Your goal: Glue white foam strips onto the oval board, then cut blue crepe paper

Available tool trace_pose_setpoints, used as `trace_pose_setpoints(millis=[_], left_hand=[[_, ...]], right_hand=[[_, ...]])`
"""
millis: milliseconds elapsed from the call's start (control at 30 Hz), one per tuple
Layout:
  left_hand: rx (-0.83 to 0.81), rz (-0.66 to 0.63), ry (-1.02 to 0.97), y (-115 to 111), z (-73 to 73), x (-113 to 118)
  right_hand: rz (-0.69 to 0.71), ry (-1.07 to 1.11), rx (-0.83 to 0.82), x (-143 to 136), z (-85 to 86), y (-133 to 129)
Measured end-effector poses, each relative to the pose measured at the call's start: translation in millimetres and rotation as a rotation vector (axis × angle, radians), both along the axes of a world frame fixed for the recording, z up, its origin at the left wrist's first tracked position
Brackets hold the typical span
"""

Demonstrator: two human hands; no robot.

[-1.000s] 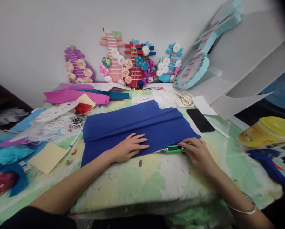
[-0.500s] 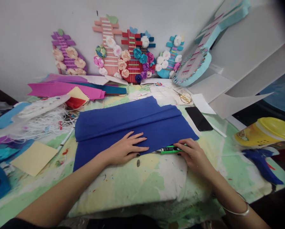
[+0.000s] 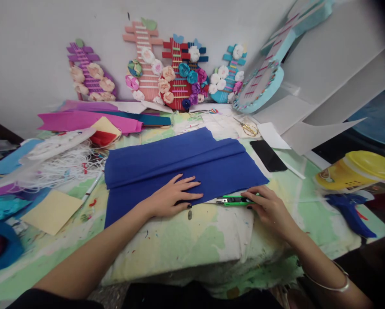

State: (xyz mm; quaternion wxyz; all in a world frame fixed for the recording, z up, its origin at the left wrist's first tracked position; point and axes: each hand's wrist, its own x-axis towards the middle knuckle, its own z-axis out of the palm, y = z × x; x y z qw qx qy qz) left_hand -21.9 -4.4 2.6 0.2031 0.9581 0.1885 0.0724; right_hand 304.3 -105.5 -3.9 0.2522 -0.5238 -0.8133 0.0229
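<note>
A blue sheet with creases across it lies on the patterned green and white tablecloth. My left hand rests flat on the sheet's lower edge with its fingers spread. My right hand pinches the end of a green and black cutter. The cutter lies low along the sheet's near edge, its tip pointing left toward my left hand.
A black phone, gold scissors, a yellow-lidded tub and a blue glue gun are at the right. White cords and a yellow square lie left. Decorated instrument shapes line the wall.
The cutter has moved slightly right with my right hand, away from my left hand, and no longer reaches under the sheet's edge as closely. The whole view has shifted a little.
</note>
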Motion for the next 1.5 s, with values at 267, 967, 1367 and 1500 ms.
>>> trace_pose_setpoints(millis=[267, 967, 1367, 1500], left_hand=[[0.012, -0.004, 0.023, 1, -0.8, -1], [0.011, -0.001, 0.016, 2, -3.6, -1], [-0.011, 0.012, 0.018, 4, -5.6, -1], [-0.014, 0.011, 0.006, 4, -6.0, -2]], right_hand=[[0.029, -0.018, 0.032, -18, 2.1, 5], [0.029, -0.012, -0.001, -26, -1.0, 3], [0.011, 0.003, 0.011, -26, -0.4, -4], [0.032, 0.003, 0.008, -36, 0.4, 2]])
